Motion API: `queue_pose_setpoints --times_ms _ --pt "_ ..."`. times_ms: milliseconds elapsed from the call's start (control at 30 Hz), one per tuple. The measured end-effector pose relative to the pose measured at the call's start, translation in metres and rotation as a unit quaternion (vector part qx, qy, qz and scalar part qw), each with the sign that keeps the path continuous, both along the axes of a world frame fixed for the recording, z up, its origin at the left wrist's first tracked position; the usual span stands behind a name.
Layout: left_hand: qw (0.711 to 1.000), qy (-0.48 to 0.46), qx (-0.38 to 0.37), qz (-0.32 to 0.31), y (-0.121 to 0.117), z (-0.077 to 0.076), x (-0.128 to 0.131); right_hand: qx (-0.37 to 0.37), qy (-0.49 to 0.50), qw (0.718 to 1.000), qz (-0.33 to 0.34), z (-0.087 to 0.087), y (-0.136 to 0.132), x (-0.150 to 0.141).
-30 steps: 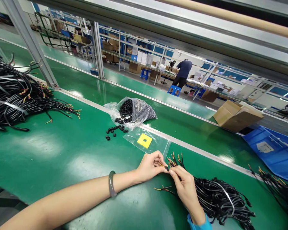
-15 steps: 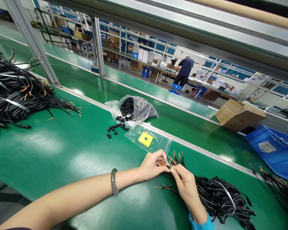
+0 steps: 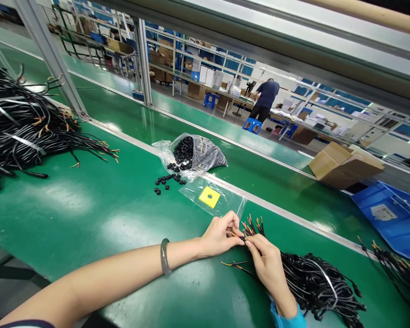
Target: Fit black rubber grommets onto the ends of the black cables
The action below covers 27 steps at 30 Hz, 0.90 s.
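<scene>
My left hand (image 3: 222, 236) comes in from the left with its fingers pinched round the stripped orange and yellow wire ends (image 3: 234, 234) of a black cable. Right beside it, my right hand (image 3: 267, 262) is closed, thumb and fingers gripping that cable near a small black piece (image 3: 242, 238) between the two hands. Whether this piece is a separate part or the cable's sheath is too small to tell. A tied bundle of black cables (image 3: 310, 278) lies under and right of my right hand, its coloured wire ends fanned out behind the fingers.
Beyond my hands, a clear plastic bag (image 3: 208, 155) spills small black parts (image 3: 163, 180). Nearby lies a flat bag (image 3: 191, 191) with a yellow square (image 3: 209, 197). More cables (image 3: 13, 123) are heaped left. A blue bin (image 3: 392, 218) and carton (image 3: 345, 164) stand right. A person (image 3: 267, 98) bends over a far bench.
The view has shifted slightly, so everything sits a little further right. Both hands keep their pinch on the cable, with hardly any movement between them.
</scene>
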<state>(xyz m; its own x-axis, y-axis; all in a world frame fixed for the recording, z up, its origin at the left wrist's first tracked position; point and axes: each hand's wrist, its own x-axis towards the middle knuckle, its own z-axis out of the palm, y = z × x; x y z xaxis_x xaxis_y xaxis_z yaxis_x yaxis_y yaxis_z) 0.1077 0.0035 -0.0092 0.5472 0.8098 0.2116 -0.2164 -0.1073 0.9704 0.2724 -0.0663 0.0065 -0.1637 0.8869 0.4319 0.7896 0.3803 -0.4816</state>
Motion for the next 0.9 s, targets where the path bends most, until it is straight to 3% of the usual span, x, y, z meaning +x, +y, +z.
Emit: queue_pose_setpoints --times_ms 567,700,900 --pt "0.999 0.041 0.018 -0.02 0.002 0.0 0.002 0.029 -0.056 0.998 0.002 0.0 -0.001 -0.002" --pt "1.0 0.002 -0.015 -0.008 0.008 0.001 0.003 0.064 -0.083 0.994 -0.044 0.002 -0.001 0.002" --pt "0.998 0.053 -0.027 0.038 0.013 -0.004 0.002 0.101 -0.138 0.979 -0.107 0.009 -0.003 0.01"
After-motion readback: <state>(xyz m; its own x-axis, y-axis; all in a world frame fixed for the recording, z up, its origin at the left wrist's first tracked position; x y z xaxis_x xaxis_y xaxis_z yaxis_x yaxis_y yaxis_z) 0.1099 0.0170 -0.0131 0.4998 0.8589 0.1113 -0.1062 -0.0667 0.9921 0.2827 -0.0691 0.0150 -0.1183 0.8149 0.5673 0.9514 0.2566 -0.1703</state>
